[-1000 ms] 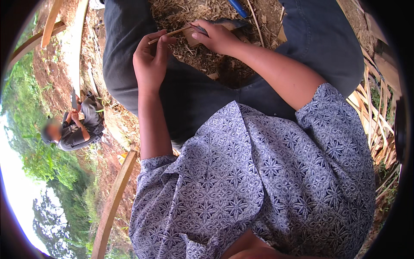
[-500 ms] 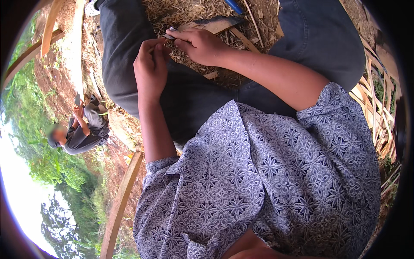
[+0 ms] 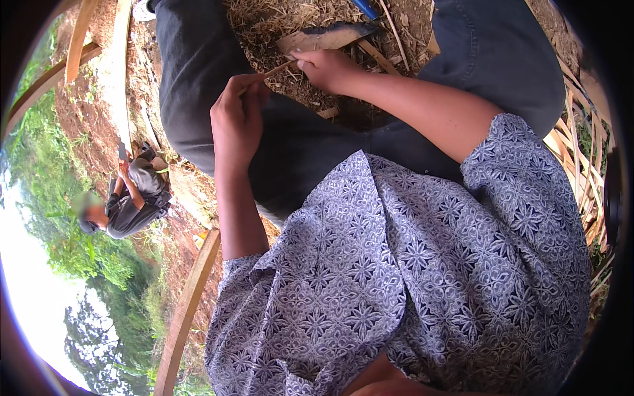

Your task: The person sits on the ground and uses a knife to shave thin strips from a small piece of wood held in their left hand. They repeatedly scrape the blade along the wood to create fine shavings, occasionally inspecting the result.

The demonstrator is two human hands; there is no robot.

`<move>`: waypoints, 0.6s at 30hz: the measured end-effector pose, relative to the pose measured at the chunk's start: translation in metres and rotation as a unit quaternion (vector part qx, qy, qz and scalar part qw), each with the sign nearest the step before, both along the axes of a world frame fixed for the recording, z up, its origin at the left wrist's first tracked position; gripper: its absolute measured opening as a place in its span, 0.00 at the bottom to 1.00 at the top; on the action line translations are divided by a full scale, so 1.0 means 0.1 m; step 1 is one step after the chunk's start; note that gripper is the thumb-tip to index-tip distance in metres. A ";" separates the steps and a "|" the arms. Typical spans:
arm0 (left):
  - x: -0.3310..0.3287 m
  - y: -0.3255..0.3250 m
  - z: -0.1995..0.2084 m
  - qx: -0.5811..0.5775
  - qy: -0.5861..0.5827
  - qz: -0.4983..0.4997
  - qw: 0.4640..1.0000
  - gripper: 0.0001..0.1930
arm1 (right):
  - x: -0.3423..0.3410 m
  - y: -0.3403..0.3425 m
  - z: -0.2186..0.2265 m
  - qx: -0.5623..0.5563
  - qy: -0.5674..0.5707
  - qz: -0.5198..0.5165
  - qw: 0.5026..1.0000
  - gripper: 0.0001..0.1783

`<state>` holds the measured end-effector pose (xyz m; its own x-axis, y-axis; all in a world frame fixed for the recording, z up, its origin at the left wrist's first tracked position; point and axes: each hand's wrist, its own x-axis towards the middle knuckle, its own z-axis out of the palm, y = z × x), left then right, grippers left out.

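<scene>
One thin stick (image 3: 277, 68) pinched in left hand (image 3: 237, 119); right hand (image 3: 330, 70), grip unclear; board (image 3: 323, 38), shavings (image 3: 271, 20) beyond

No lettering (nor any number or sign) can be read.

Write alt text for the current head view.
A person's left hand holds a thin stick whose far end reaches the right hand, above wood shavings between two dark-trousered legs. A black-edged wood piece lies just beyond the right hand; at picture left, another person sits farther off.
</scene>
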<state>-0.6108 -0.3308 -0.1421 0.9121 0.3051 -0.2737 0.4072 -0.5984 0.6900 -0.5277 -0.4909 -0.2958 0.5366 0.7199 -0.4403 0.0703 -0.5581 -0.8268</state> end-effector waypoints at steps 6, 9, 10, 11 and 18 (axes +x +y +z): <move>-0.05 -0.04 0.00 -0.014 0.008 0.022 1.000 0.07 | -0.15 0.00 0.22 0.102 0.001 -0.056 0.993 0.22; -0.06 -0.03 -0.05 -0.021 -0.010 0.028 0.999 0.07 | -0.08 -0.01 0.10 0.028 -0.003 -0.038 0.999 0.22; -0.07 -0.04 -0.07 -0.027 -0.016 0.032 0.999 0.07 | -0.11 0.01 0.21 0.030 -0.022 -0.033 0.999 0.22; -0.05 -0.04 -0.06 -0.029 -0.012 0.040 0.999 0.06 | -0.16 0.05 0.37 0.104 -0.026 -0.052 0.993 0.21; -0.03 -0.06 -0.08 -0.032 -0.017 0.061 0.997 0.04 | 0.11 -0.02 0.06 -0.115 0.065 0.058 0.989 0.22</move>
<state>-0.6134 -0.3366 -0.1505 0.8779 0.3979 -0.2664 0.4510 -0.5000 0.7394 -0.5170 -0.4931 -0.2900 0.3831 0.6462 -0.6601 0.0462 -0.7271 -0.6850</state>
